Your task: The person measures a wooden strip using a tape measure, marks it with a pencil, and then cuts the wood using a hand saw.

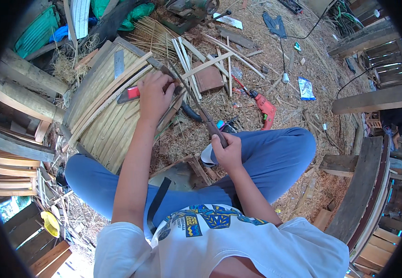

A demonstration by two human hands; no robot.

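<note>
My right hand (227, 150) is wrapped round the brown handle of a long, thin-bladed tool (192, 92), like a long knife. Its dark blade slants up and left, the tip near my left hand. With fingers curled, my left hand (155, 95) rests at the right edge of a slatted wooden panel (103, 134); what its fingers grip is hidden. A dark tool with a red part (131, 94) lies on the panel beside that hand. Further up the panel is a metal ruler-like strip (119, 64).
A red power drill (265, 110) lies on the shavings-covered floor. Thin wooden strips (219, 65) and a brown block (208, 78) lie ahead. A white and blue packet (306, 88) is to the right. Beams (358, 190) stand at right; a yellow object (50, 224) is at lower left.
</note>
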